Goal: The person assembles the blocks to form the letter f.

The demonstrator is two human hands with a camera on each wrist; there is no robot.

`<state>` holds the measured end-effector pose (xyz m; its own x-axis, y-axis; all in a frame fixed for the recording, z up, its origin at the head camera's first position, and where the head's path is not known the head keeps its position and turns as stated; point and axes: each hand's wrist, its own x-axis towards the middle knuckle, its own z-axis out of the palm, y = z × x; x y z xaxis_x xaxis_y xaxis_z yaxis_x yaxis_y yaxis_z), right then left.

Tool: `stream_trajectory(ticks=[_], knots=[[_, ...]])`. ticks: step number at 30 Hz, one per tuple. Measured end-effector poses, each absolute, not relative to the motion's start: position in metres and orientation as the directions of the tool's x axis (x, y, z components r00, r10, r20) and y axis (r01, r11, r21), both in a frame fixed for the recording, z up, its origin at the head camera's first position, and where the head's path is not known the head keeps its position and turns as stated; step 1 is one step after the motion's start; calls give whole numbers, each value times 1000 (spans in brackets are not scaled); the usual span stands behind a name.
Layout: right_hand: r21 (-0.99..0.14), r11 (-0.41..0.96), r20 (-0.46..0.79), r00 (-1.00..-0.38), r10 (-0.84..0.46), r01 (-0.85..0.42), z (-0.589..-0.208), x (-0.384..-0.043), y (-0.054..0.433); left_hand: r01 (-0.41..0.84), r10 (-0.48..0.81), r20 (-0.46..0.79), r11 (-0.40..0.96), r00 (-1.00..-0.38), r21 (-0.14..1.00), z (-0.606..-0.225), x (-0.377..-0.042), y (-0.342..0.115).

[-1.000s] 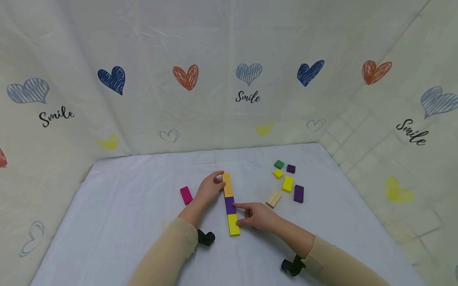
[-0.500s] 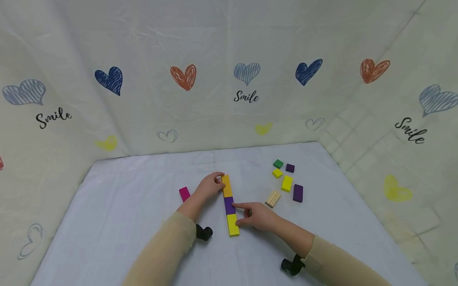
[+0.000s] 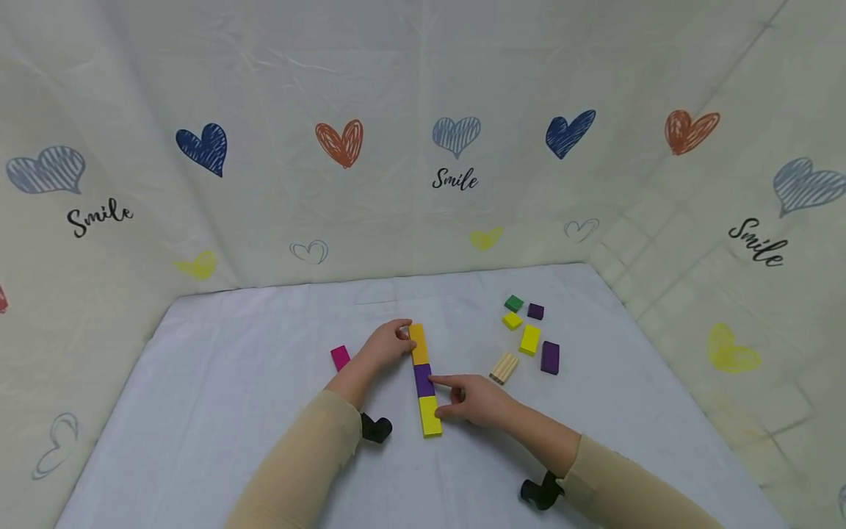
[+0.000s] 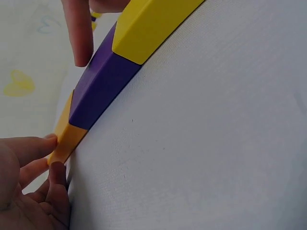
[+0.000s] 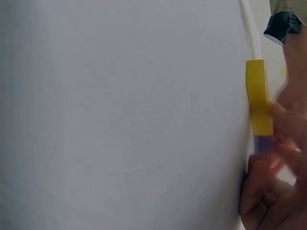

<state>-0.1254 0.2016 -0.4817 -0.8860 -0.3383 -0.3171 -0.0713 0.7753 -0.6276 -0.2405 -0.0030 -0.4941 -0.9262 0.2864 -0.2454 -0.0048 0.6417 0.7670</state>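
Yellow block [image 3: 430,416], purple block [image 3: 424,381] and orange block [image 3: 419,351]: end to end on white cloth [image 3: 436,488].
Right hand [image 3: 481,400]: thumb on yellow, spread from straight forefinger on purple. Left hand [image 3: 383,345]: thumb and forefinger pinch orange. Light, even side pressure should keep joints straight. Room lies nearside; cloth's far edge [image 3: 456,276] well apart.

Looks dim, flat, greyish in head view; stretched towards side edges, faintly shiny on upper backdrop [image 3: 264,66], softly shadowed on desk [image 3: 192,419] under right forearm [image 3: 545,439]; darker in wrist views, blurry at yellow heart [image 4: 19,84] in left, soft around fingers [image 5: 289,122] in right
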Motion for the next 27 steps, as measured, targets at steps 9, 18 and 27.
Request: stream_trajectory(ticks=[9,18,27], knots=[[-620,782,-313,-892,-327,-69,-474,-132,198,24,291,-226,661,-930,750,-493,-241,-9],[-612,786,-316,-885,-342,-85,-471,-150,196,7,288,-247,664,-925,748,-491,-241,-6],[-588,803,-318,-886,-336,-93,-477,-158,196,10,288,-246,668,-926,744,-490,-239,-4]])
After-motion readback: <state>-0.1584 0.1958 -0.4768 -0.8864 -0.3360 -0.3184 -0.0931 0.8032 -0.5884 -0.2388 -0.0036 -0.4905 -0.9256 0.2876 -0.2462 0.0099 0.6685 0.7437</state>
